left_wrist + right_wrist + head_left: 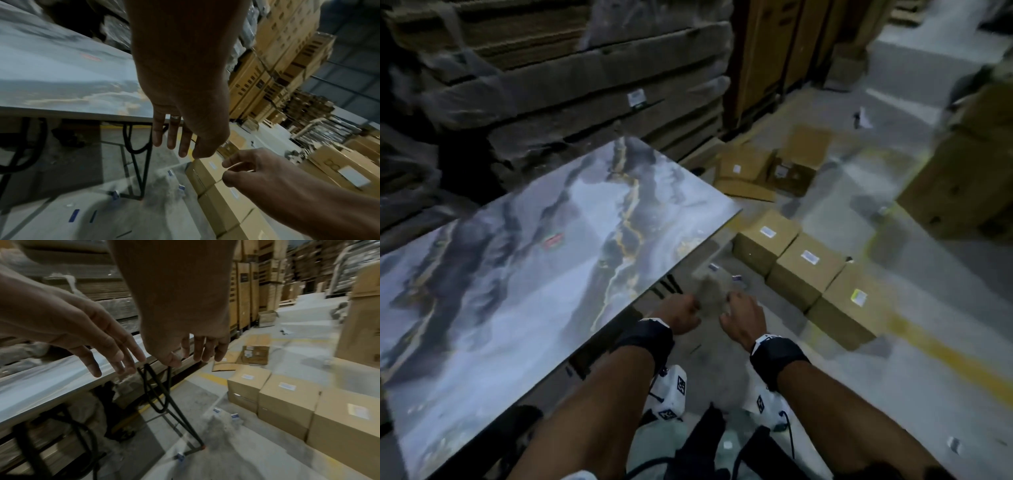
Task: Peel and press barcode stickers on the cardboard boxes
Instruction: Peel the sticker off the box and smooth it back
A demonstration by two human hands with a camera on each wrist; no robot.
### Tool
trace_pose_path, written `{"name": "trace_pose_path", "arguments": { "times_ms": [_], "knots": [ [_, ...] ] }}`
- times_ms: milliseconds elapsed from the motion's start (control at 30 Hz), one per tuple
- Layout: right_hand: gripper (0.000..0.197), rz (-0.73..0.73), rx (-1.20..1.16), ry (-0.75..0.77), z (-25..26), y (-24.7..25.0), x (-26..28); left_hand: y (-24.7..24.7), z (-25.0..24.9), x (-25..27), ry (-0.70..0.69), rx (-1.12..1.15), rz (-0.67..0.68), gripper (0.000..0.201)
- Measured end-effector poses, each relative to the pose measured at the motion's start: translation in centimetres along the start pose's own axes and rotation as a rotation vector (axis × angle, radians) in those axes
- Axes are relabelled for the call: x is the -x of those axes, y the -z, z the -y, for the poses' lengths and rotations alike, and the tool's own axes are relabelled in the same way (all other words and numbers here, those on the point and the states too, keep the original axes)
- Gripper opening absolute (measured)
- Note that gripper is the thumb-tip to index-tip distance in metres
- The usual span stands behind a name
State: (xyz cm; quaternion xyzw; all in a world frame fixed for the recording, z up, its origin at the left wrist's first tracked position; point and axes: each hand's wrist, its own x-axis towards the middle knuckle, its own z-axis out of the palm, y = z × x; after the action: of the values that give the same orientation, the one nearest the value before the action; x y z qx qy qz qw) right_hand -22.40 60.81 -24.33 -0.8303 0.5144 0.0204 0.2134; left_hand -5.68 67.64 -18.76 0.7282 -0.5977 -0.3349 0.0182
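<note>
Three brown cardboard boxes stand in a row on the floor at the right: the far box (763,245), the middle box (803,274) and the near box (842,315). Each carries a sticker on top: a white one (768,232), another white one (810,256), and a yellowish one (858,296). The row also shows in the right wrist view (287,395). My left hand (681,313) and right hand (743,315) hang side by side over the floor, just off the marble table's edge (664,270). Both hands' fingers (123,360) hang relaxed and hold nothing that I can make out.
The table stands on black hairpin legs (160,394). Small blue-and-white paper scraps (217,410) lie on the floor between it and the boxes. Flattened cardboard and an open box (791,168) lie farther back. Wrapped cardboard stacks (551,85) rise behind; a big carton (962,178) stands right.
</note>
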Motion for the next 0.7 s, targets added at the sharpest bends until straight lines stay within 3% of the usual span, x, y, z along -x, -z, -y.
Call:
{"name": "trace_pose_path", "arguments": {
  "times_ms": [167, 467, 600, 700],
  "knots": [
    [0.044, -0.033, -0.073, -0.158, -6.5, 2.1, -2.3, -0.5, -4.3, -7.7, -0.101, 0.000, 0.136, 0.037],
    [0.037, -0.045, -0.098, -0.350, -15.3, 5.5, -10.8, -0.2, -8.7, -24.6, -0.264, -0.129, 0.240, 0.051],
    [0.030, -0.012, -0.113, -0.459, -17.9, 7.2, -16.0, 1.3, -10.4, -31.8, -0.295, -0.124, 0.257, 0.037],
    [0.028, 0.005, -0.135, -0.506, -19.2, 8.5, -20.0, 3.5, -11.4, -36.5, -0.282, -0.118, 0.285, 0.041]
  ]
}}
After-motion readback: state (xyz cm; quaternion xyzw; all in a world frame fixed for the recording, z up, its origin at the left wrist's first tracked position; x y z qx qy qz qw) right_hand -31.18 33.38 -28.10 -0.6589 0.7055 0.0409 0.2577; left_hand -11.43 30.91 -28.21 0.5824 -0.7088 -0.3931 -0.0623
